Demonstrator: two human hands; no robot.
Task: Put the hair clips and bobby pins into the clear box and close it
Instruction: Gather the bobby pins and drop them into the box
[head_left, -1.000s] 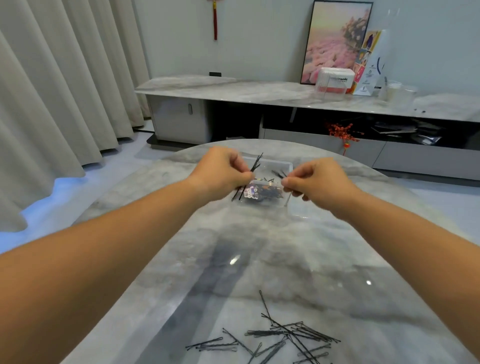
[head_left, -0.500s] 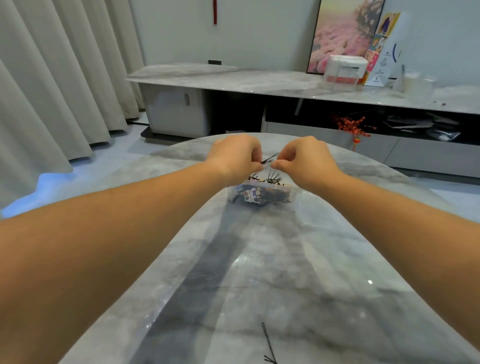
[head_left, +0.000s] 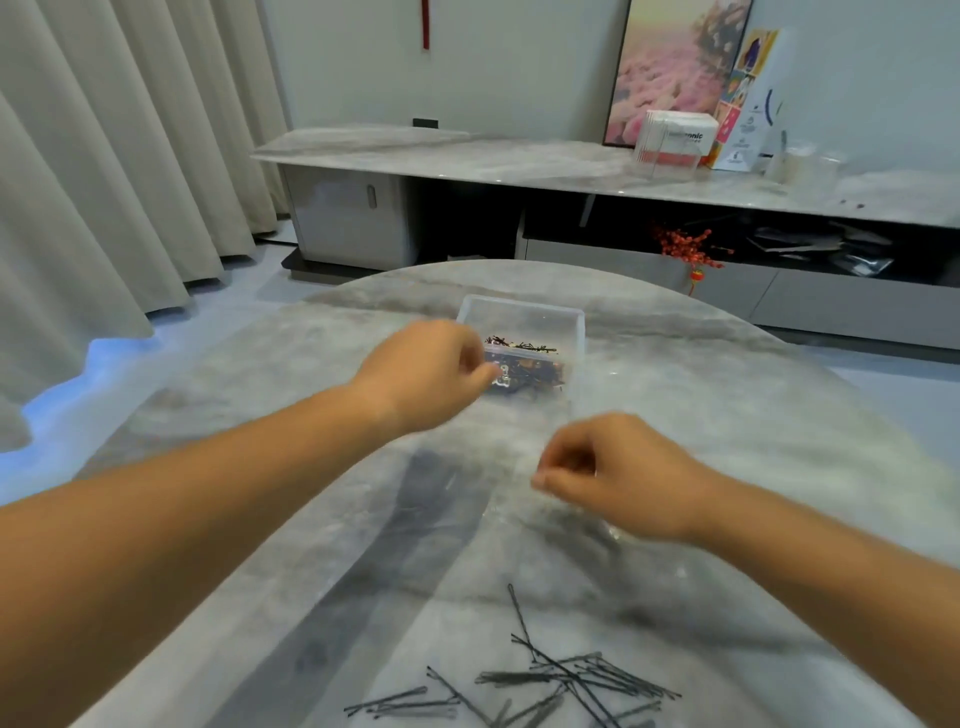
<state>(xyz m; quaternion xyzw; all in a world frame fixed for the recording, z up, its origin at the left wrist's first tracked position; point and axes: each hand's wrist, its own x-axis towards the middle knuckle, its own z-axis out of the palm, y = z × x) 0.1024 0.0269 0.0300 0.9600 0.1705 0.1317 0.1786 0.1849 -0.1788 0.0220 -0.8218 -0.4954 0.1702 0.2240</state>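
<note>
The clear box (head_left: 575, 332) stands open on the far half of the round marble table (head_left: 753, 415), with hair clips and bobby pins (head_left: 524, 370) heaped inside. My left hand (head_left: 423, 373) hovers at the box's near left corner, fingers curled and blurred, and I see nothing in it. My right hand (head_left: 613, 475) is nearer to me, in front of the box, fingers curled with the tips together and no pin visible between them. A loose pile of black bobby pins (head_left: 550, 680) lies on the table close to the near edge.
Beyond the table a long marble console (head_left: 519, 161) runs along the wall with a framed picture (head_left: 675, 67) and boxes on it. Curtains (head_left: 104, 156) hang at the left. A red berry ornament (head_left: 688, 249) sits on the low shelf.
Both hands have left the top of the box, the pins they held are gone from them. My right hand has drawn back toward me, my left only a little.
</note>
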